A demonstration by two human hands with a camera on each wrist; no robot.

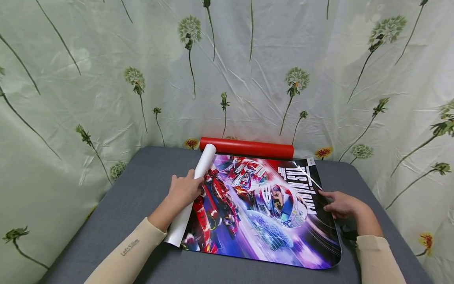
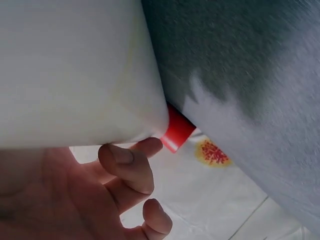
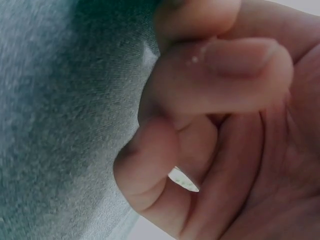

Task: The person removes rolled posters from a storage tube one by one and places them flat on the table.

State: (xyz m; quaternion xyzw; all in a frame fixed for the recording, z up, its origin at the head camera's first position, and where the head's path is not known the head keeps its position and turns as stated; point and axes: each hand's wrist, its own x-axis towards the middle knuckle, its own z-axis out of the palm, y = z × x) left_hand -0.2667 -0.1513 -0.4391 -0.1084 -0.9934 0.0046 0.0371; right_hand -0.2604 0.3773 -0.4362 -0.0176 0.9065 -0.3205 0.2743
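A glossy printed racing poster (image 1: pixel 262 213) lies partly unrolled on the grey cloth, its left part curled into a white roll (image 1: pixel 184 223). My left hand (image 1: pixel 184 191) grips this roll around its middle. In the left wrist view the white back of the poster (image 2: pixel 75 75) fills the upper left, above the bent fingers (image 2: pixel 132 172). At the poster's right edge, my right hand (image 1: pixel 345 205) pinches the sheet, fingertips overlapping the dark border. The right wrist view shows its curled fingers (image 3: pixel 225 75) close to the grey cloth, with the poster hidden.
Behind the poster a red tube (image 1: pixel 248 148) lies crosswise near the table's back edge. A grey cloth (image 1: pixel 117 221) covers the table. A pale curtain (image 1: pixel 241 79) with dandelion prints hangs behind and at both sides.
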